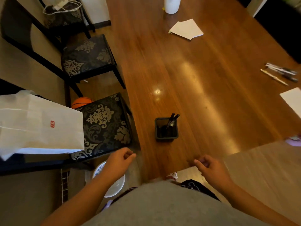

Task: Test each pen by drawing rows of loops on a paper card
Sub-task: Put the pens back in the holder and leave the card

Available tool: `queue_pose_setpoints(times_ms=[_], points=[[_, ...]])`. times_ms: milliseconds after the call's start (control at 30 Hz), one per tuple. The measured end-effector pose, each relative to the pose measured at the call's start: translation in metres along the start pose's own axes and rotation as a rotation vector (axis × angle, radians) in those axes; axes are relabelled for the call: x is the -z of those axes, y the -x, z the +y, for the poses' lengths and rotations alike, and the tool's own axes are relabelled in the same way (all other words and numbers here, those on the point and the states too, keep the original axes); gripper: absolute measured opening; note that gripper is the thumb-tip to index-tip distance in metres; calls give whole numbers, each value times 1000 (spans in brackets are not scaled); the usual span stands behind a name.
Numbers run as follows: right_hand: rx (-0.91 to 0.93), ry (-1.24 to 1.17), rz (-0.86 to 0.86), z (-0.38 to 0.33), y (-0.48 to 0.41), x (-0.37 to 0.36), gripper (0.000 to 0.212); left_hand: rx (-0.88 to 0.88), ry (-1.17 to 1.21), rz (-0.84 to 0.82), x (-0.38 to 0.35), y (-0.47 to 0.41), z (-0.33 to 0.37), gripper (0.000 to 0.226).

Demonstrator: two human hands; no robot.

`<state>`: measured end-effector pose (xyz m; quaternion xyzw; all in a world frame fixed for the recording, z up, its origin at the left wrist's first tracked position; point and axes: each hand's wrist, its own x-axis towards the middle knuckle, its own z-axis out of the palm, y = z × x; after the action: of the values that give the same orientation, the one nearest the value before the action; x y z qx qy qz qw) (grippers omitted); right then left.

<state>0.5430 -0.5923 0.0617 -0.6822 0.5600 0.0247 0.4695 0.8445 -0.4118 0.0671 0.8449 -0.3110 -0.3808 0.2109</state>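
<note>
A black square pen holder (166, 130) stands on the wooden table (187, 75) near its front corner, with two dark pens (172, 120) leaning in it. Several more pens (280, 72) lie loose at the right. A white paper card (293, 100) shows partly at the right edge. Another folded white paper (187, 29) lies farther back. My left hand (121, 158) hovers by the table's left edge, fingers loosely curled, holding nothing. Over the table's front corner my right hand (210, 167) also holds nothing, fingers loosely curled.
Two patterned chairs (104, 121) stand left of the table, with a white paper bag (37, 124) beside the nearer one. An orange ball (80, 101) lies on the floor behind the nearer chair. A white basket (112, 181) sits below my left arm. A white container (171, 4) stands far back.
</note>
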Motion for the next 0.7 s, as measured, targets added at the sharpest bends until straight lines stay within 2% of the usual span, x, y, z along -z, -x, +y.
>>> queue_pose_setpoints(times_ms=[167, 367, 533, 700], points=[[-256, -109, 29, 50, 48, -45, 24, 107, -106, -239, -28, 28, -71, 12], [-500, -215, 77, 128, 124, -62, 26, 129, -295, -416, -62, 54, -94, 13], [-690, -340, 131, 197, 188, -49, 28, 53, -481, -516, -103, 64, -70, 15], [-809, -481, 169, 262, 245, -27, 29, -21, -476, -576, -169, 73, -14, 16]])
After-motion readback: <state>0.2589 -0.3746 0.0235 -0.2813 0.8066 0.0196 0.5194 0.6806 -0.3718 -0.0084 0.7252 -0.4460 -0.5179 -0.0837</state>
